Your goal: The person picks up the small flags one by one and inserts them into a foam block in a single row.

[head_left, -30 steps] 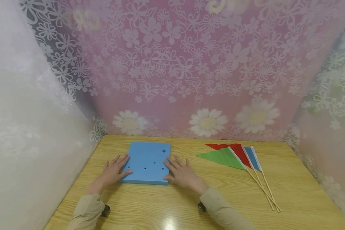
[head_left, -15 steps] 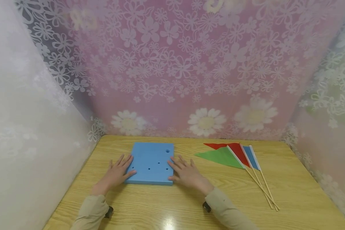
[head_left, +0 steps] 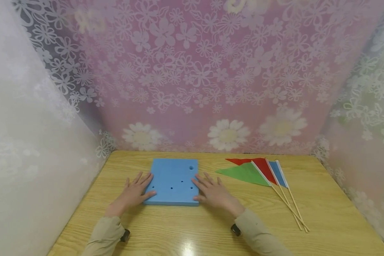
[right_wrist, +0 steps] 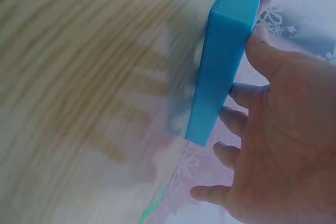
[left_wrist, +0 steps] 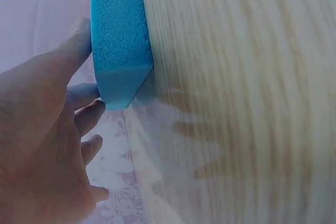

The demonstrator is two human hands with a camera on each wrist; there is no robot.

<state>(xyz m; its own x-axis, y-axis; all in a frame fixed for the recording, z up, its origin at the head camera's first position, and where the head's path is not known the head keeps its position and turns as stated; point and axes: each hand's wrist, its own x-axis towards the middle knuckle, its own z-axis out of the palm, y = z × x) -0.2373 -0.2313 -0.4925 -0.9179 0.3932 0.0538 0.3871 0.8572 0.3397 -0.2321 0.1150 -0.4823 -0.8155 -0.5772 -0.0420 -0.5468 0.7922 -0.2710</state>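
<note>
A square blue foam board with several round holes lies flat on the table, left of the middle. My left hand rests on its left edge, fingers spread and thumb on the top face. At the right edge, my right hand touches the board with its fingers spread too. The left wrist view shows fingertips against the upper edge of the foam board. In the right wrist view, thumb and fingertips meet the top edge of the foam board. Neither hand curls round it.
Three pennant flags on thin sticks lie at the right: a green flag, a red flag and a blue flag. Their sticks cross near the front. A flowered pink cloth hangs behind the wooden table.
The foam board has slid to the right along the table, and both hands have moved with it. The view has shifted slightly. The flags lie in the same arrangement.
</note>
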